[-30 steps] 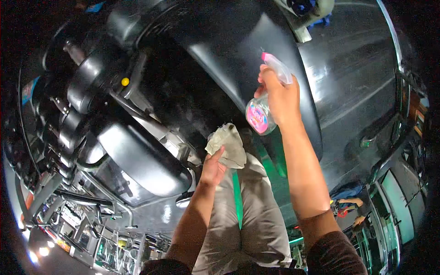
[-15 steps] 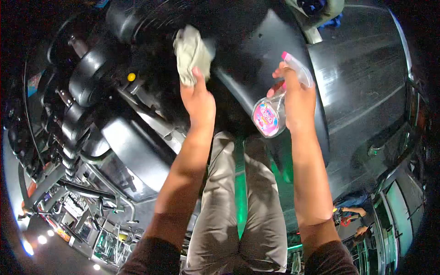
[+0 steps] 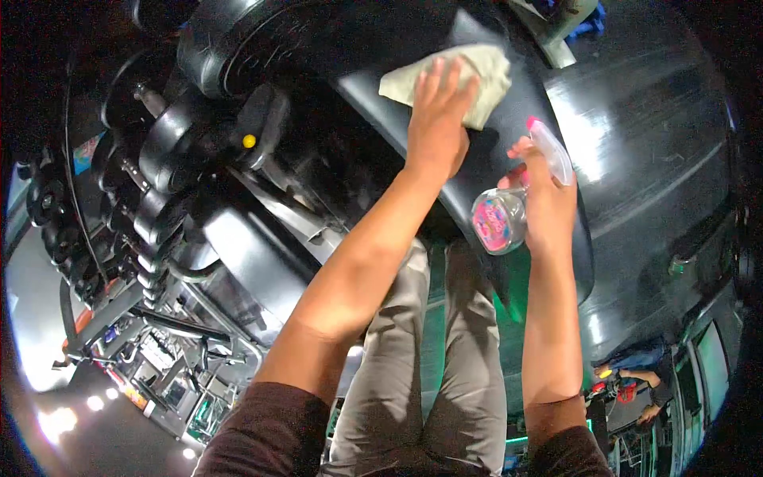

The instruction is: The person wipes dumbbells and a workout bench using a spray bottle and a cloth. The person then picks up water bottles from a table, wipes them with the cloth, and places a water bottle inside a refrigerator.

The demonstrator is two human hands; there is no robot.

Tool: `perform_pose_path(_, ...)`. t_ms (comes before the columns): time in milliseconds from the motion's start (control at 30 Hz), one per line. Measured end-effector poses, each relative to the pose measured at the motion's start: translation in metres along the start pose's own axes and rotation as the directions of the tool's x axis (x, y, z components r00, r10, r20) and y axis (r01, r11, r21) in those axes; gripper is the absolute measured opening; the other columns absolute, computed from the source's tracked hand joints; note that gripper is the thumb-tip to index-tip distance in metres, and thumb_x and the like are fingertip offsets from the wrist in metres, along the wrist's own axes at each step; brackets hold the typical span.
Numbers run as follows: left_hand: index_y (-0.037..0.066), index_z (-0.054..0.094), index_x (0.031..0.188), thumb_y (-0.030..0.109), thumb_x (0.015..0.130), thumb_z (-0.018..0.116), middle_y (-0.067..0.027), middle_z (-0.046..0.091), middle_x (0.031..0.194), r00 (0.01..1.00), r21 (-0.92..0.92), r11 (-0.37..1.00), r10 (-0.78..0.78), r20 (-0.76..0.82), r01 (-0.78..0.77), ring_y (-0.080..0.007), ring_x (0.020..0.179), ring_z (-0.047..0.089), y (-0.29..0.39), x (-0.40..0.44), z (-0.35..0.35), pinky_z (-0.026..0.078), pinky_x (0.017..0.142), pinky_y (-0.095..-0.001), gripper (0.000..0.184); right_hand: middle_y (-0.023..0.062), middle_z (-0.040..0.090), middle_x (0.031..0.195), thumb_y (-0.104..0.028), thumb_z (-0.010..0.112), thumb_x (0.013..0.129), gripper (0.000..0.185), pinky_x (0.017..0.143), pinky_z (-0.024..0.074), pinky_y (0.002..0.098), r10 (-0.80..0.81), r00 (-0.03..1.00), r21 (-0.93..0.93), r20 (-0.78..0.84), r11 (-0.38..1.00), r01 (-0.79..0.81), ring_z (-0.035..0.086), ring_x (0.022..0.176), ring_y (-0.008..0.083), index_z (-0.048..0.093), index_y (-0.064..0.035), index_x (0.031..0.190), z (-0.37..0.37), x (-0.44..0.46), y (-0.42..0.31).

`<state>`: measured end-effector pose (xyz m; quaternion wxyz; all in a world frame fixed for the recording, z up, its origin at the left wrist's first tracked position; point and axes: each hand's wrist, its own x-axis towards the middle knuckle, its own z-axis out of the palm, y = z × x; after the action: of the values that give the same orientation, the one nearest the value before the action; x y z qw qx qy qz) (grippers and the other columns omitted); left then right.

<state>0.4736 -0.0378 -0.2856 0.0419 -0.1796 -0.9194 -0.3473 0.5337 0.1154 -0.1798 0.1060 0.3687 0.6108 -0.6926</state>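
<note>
A pale cream cloth (image 3: 494,67) lies spread on a black padded bench (image 3: 373,97) in the upper middle of the head view. My left hand (image 3: 437,119) presses it flat against the pad, fingers stretched over the fabric. To the right, my right hand (image 3: 550,203) is wrapped round the neck of a clear spray bottle (image 3: 491,222) with a pink label and a pink-tipped white trigger head. The bottle is tilted above the near side of the pad, with its nozzle pointing up and away from me.
Large black dumbbells (image 3: 171,147) line a rack on the left. A yellow knob (image 3: 249,141) is on the dark frame beside them, and another black pad (image 3: 246,242) sits lower. Black flooring (image 3: 636,199) stretches rightward. Another person (image 3: 656,389) is at the lower right.
My left hand has swung right with the cloth, from above the dark gap onto the bench pad. The spray bottle appears slightly lower and farther right, and the view has shifted.
</note>
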Motion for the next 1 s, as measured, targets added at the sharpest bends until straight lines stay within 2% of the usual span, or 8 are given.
perform_pose_path(167,0.011,0.06,0.144,-0.011,0.08,0.057,-0.013,0.05,0.158,0.985,0.207,0.973,0.074,0.158,-0.106,-0.0333,0.15,0.042,-0.026,-0.044,-0.053,0.023,0.126,-0.0582,0.068,0.0049,0.068,0.096,-0.026,0.071,0.099,0.044,0.06,0.053,0.0279,0.006,1.0,-0.005,-0.009,1.0,-0.006,0.062,0.066,0.012,0.064,0.0007,0.133,-0.027,-0.003,0.011)
perform_pose_path(267,0.002,0.053,0.147,-0.01,0.084,0.057,-0.0252,0.056,0.147,0.988,0.266,0.955,-0.105,-0.114,0.132,-0.0409,0.143,0.049,-0.051,-0.051,-0.063,0.035,0.121,-0.0482,0.064,0.0051,0.068,0.096,-0.027,0.073,0.098,0.044,0.06,0.0538,0.0285,0.053,0.998,-0.106,-0.013,0.993,-0.055,0.063,0.066,0.012,0.065,0.0,0.132,-0.038,-0.01,0.01)
perform_pose_path(400,-0.005,0.054,0.134,-0.001,0.096,0.055,-0.0296,0.061,0.135,0.761,-0.153,0.781,-0.625,-0.174,0.606,-0.0501,0.125,0.056,-0.024,0.012,-0.069,0.047,0.103,-0.0487,0.039,0.0056,0.069,0.097,-0.029,0.074,0.098,0.045,0.06,0.0537,0.0282,0.066,0.997,-0.035,-0.029,0.997,-0.067,0.063,0.066,0.0114,0.066,-0.0004,0.132,-0.041,-0.023,0.007)
perform_pose_path(500,-0.007,0.063,0.113,0.01,0.1,0.054,-0.0309,0.067,0.109,0.868,-0.004,0.96,-0.254,-0.427,0.279,-0.0514,0.109,0.061,-0.032,0.056,-0.018,0.048,0.093,-0.0527,0.023,0.0065,0.069,0.098,-0.029,0.074,0.097,0.046,0.059,0.051,0.028,0.097,0.995,0.004,-0.029,0.995,-0.097,0.062,0.065,0.0125,0.065,-0.0001,0.131,-0.035,-0.031,0.007)
perform_pose_path(567,-0.002,0.064,0.106,0.008,0.093,0.06,-0.0288,0.069,0.097,0.918,-0.144,0.954,-0.294,-0.266,0.264,-0.0522,0.095,0.065,-0.017,0.093,0.008,0.05,0.087,-0.0568,0.018,0.0081,0.068,0.098,-0.027,0.073,0.095,0.048,0.057,0.049,0.0282,0.098,0.995,0.033,-0.033,0.995,-0.097,0.061,0.063,0.014,0.063,0.0014,0.132,-0.028,-0.037,0.007)
perform_pose_path(633,0.002,0.072,0.116,-0.008,0.081,0.053,-0.0226,0.069,0.117,0.981,-0.326,0.934,0.095,-0.172,-0.148,-0.0416,0.124,0.059,0.0,0.131,0.019,0.041,0.112,-0.0505,0.041,0.0083,0.068,0.098,-0.026,0.073,0.096,0.048,0.058,0.0492,0.0282,0.112,0.993,0.033,-0.042,0.993,-0.111,0.061,0.063,0.0142,0.062,0.0018,0.134,-0.024,-0.04,0.005)
perform_pose_path(733,-0.002,0.068,0.121,-0.01,0.081,0.049,-0.023,0.065,0.125,0.92,-0.029,0.923,0.38,-0.092,-0.384,-0.0452,0.13,0.051,-0.004,0.122,0.04,0.039,0.115,-0.048,0.045,0.0085,0.068,0.098,-0.025,0.072,0.096,0.05,0.059,0.0497,0.0282,0.14,0.988,0.037,-0.061,0.99,-0.138,0.062,0.064,0.0146,0.061,0.0025,0.136,-0.018,-0.039,-0.003)
perform_pose_path(1000,0.017,0.062,0.144,-0.018,0.07,0.057,-0.0073,0.057,0.152,0.905,-0.032,0.94,0.336,0.261,-0.34,-0.0342,0.148,0.045,-0.066,0.03,-0.062,0.034,0.124,-0.0483,0.082,0.0092,0.069,0.1,-0.025,0.071,0.097,0.051,0.062,0.0503,0.0287,0.086,0.996,0.051,-0.024,0.995,-0.085,0.061,0.065,0.0148,0.06,0.0033,0.138,-0.009,-0.04,-0.008)
